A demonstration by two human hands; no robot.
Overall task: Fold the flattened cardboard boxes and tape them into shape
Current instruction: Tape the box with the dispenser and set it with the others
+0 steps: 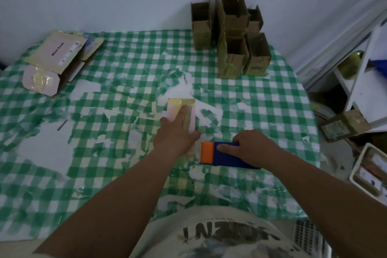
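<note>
Our left hand (pixel 177 130) presses flat, fingers straight, on the small pink box (pixel 181 113) at table centre | right hand (pixel 250 146) grips the blue-orange tape dispenser (pixel 222 156) beside it | we'd pin the box firmly, pulling tape straight.

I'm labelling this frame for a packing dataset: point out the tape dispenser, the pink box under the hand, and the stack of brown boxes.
Tape dispenser (pixel 227 158), head view, on its blue body.
Pink box (pixel 174 109), head view, on its taped top face.
Brown boxes (pixel 231 56), head view, on the front box's side.
</note>
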